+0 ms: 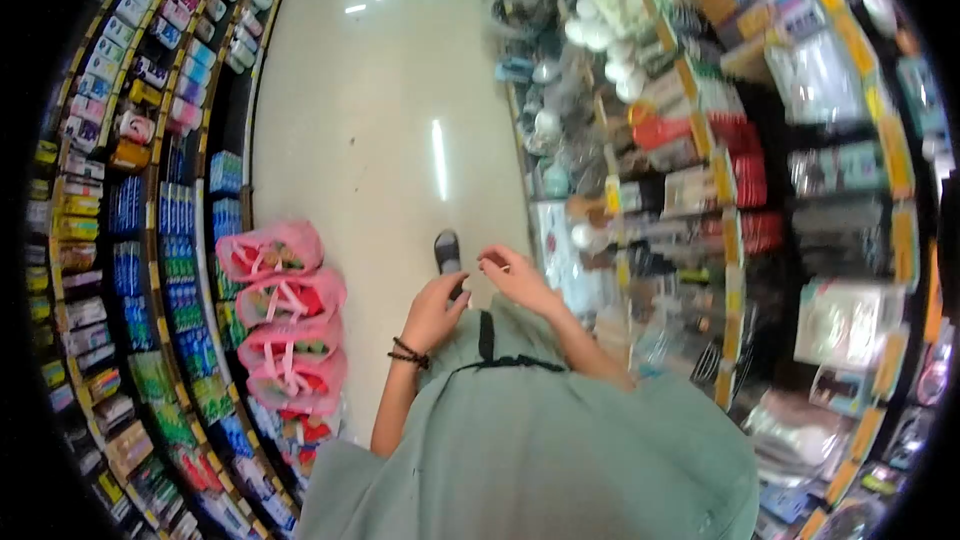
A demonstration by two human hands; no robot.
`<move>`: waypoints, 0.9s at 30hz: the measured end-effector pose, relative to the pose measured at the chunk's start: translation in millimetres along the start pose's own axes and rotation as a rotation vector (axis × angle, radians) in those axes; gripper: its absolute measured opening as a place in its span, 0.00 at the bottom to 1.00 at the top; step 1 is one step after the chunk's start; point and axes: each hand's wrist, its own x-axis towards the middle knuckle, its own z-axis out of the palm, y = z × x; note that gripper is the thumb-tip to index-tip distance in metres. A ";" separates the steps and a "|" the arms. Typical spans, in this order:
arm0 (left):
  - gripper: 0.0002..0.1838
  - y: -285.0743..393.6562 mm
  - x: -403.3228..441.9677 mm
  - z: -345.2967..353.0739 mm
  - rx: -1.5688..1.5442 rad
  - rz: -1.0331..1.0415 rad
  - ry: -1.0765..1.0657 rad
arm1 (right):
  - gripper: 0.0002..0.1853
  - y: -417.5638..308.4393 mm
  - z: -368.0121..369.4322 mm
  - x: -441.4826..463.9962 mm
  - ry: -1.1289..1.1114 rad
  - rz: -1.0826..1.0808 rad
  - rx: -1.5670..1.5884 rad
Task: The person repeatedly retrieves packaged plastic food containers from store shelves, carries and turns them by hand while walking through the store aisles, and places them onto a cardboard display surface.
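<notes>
The green garment [560,440] filled the bottom centre; above its black strap [487,340], left hand [438,310] (beaded bracelet [410,353] below) and right hand [514,276] curled loosely, near each other; I couldn't tell if they gripped anything.

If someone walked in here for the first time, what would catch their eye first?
Probably the row of bright pink bags on the floor at the foot of the left-hand shelves. Next, perhaps, the person's two bare hands, left and right, held close together over the aisle, a dark beaded bracelet on the right wrist. Red goods also stand out on the right-hand shelves.
</notes>
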 end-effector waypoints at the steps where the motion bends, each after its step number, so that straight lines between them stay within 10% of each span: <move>1: 0.17 3.7 30.8 -16.7 -0.036 0.011 0.030 | 0.13 -12.7 -3.8 27.9 0.033 -0.066 -0.003; 27: 0.19 11.1 600.1 -282.1 0.214 0.102 0.026 | 0.10 -248.3 -184.6 635.8 0.006 -0.062 0.484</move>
